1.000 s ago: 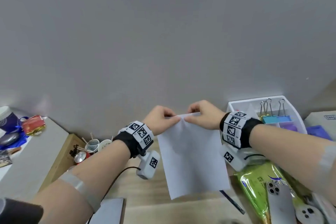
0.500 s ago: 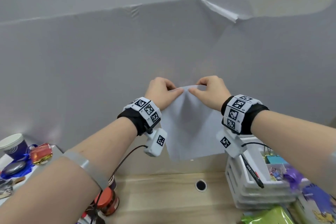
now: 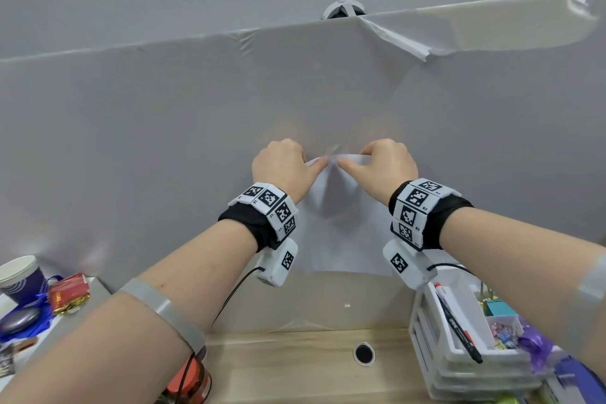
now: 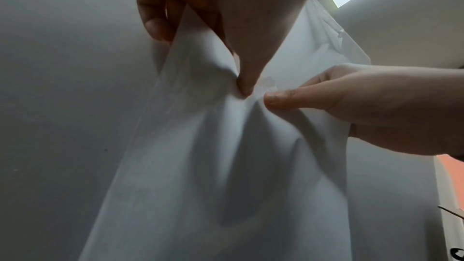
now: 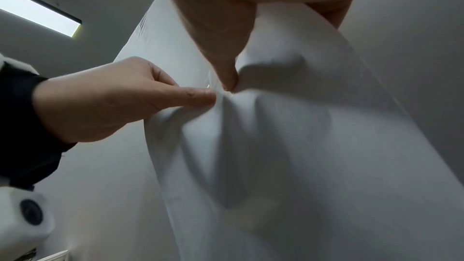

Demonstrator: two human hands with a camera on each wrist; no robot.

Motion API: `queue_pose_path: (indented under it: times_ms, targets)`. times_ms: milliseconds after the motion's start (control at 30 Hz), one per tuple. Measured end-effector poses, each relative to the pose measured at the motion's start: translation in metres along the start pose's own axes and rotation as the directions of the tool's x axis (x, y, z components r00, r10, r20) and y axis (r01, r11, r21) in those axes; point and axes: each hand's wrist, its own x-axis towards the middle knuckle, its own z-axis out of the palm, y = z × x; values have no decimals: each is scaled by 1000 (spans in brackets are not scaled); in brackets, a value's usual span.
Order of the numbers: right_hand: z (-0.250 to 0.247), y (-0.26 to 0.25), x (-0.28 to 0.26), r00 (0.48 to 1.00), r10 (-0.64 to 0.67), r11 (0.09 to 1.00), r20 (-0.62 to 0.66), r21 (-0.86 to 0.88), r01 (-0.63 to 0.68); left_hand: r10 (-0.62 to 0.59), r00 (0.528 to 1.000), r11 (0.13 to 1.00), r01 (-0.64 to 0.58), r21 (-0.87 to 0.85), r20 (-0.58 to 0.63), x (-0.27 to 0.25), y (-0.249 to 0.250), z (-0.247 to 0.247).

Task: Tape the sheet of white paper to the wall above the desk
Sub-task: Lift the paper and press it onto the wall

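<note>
White paper [image 3: 331, 233] hangs against wall [image 3: 164, 141], 12 o'clock from me. My left hand [image 3: 282, 167] and right hand [image 3: 387, 167] pinch its top edge; clear tape [image 4: 270, 84] between thumbs, apparently not yet pressed flat.

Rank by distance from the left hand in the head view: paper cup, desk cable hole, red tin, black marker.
From the left hand, nearest first:
1. Desk cable hole, below and a little right, in the wooden desktop.
2. Red tin, lower left, on the side shelf.
3. Black marker and paper cup: lower right in the white organizer, and far left; too close to call.
</note>
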Motion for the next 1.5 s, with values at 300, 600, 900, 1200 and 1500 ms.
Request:
queue_pose_path:
  times_ms: [300,600,900,1200,1500]
  targets:
    - [0,-1,2,1000,1,999,9,-35,-1,37,999,999,-37,1,-11,6,-4,1]
    - [-3,-2,1,1000,-7,997,30,-80,9,56,998,998,-55,-27,16,6,-6,-2]
    - [-8,-2,-4,943,-290,916,-161,-331,226,35,999,994,-33,107,-22,2,-3,-10]
    - [2,-28,-10,959,-274,961,74,57,270,188,968,982,-188,14,-167,2,0,-20]
    - [16,-29,1,971,-174,970,164,198,140,274,847,942,-331,-48,-456,32,16,-67]
